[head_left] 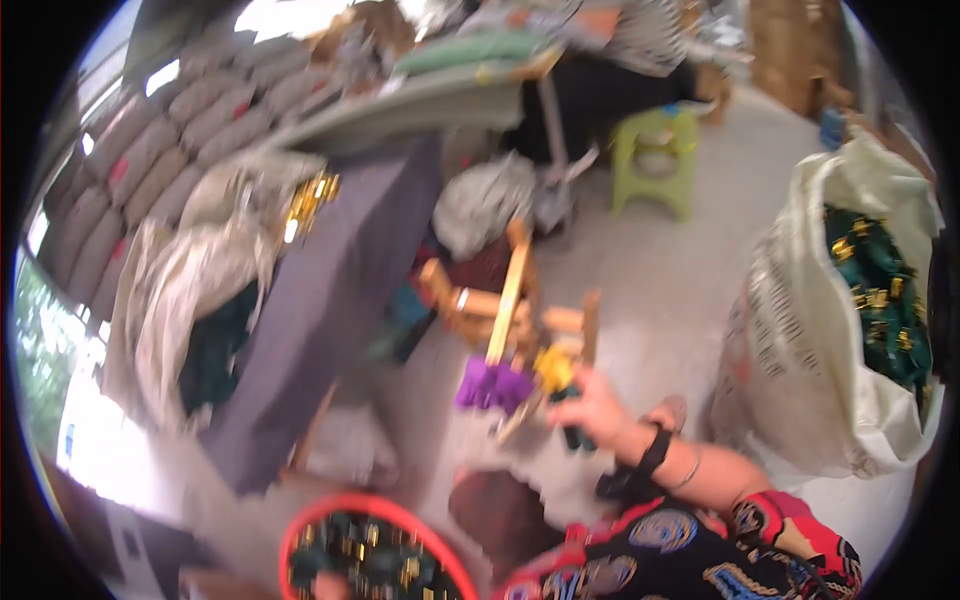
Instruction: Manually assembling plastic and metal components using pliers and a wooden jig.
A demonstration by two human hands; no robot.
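Note:
My right hand [592, 408], with a dark watch and a bracelet on its wrist, is closed around a small dark green piece [577, 436]. A bright yellow bunch [554, 369] touches its fingertips; whether it belongs to the green piece, I cannot tell. Just left of the hand, a purple cloth-like bunch [495, 387] sits at the near end of a wooden bar on a wooden frame [513, 305]. At the lower edge my left hand [330, 586] is partly in view over a red-rimmed basket [375, 502] of dark green and gold pieces. Its fingers are blurred and cut off.
At right stands a tall white sack [790, 340] of green and gold pieces. A grey cloth-covered surface [335, 270] and an open sack [190, 270] are at left. Farther back are a light green stool [655, 160] and stacked grey sacks [190, 130].

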